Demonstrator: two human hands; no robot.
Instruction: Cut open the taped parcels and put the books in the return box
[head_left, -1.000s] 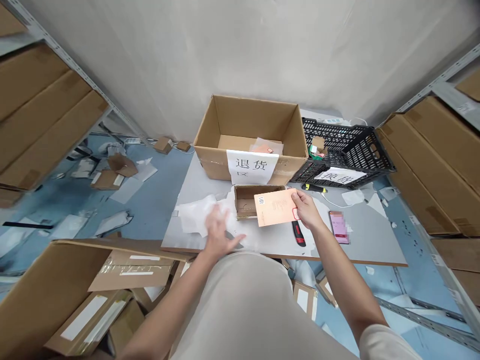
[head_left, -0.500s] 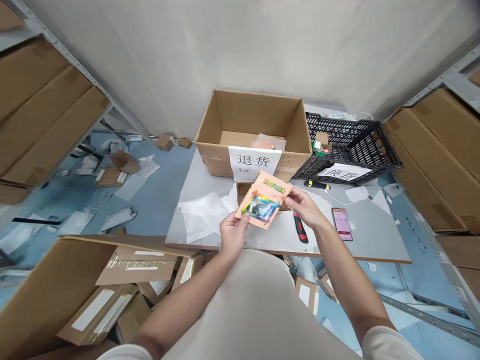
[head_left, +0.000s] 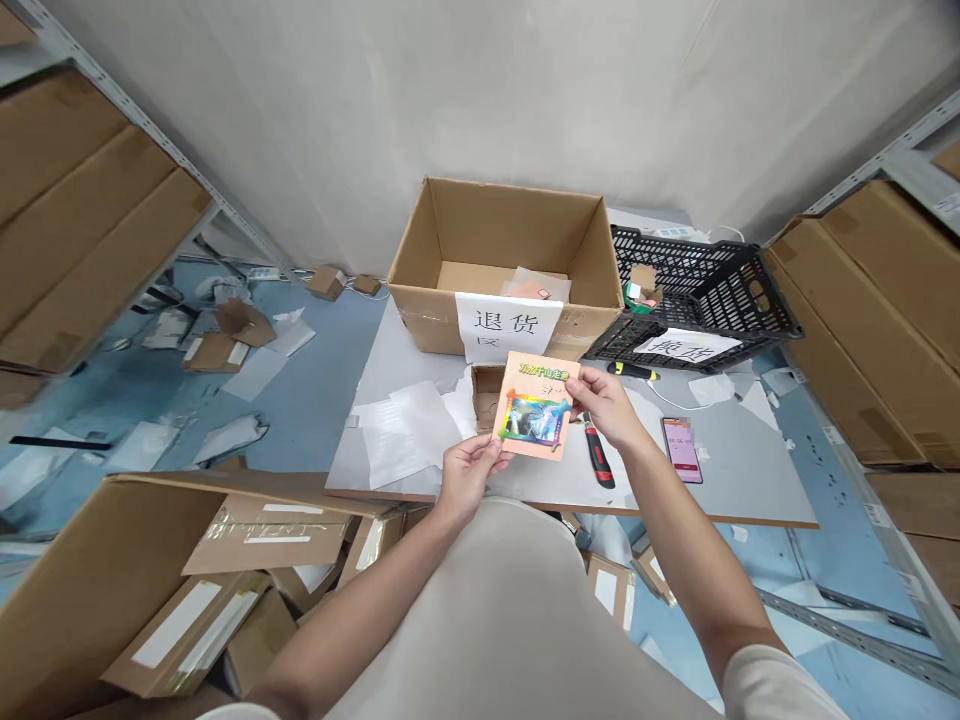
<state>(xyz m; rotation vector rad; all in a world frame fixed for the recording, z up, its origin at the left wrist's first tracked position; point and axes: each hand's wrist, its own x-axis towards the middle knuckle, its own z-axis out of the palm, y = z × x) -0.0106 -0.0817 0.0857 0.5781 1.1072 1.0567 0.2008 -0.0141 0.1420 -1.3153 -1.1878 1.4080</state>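
Observation:
A pink booklet with a bright picture and Chinese lettering on its cover is held up over the table's front edge. My left hand pinches its lower left corner, while my right hand grips the upper right edge. Partly hidden behind the booklet, a small opened cardboard box lies on the grey table. A red and black utility knife rests just below my right hand. White paper sheets are spread left of the small box.
A large open carton with a paper sign stands at the back, beside a black plastic crate. A phone lies at right. Below left, a big box holds several parcels. Shelves with cartons flank both sides.
The booklet has turned from a tilt to nearly upright and shifted slightly right and down. Both hands still hold it. The view has shifted slightly.

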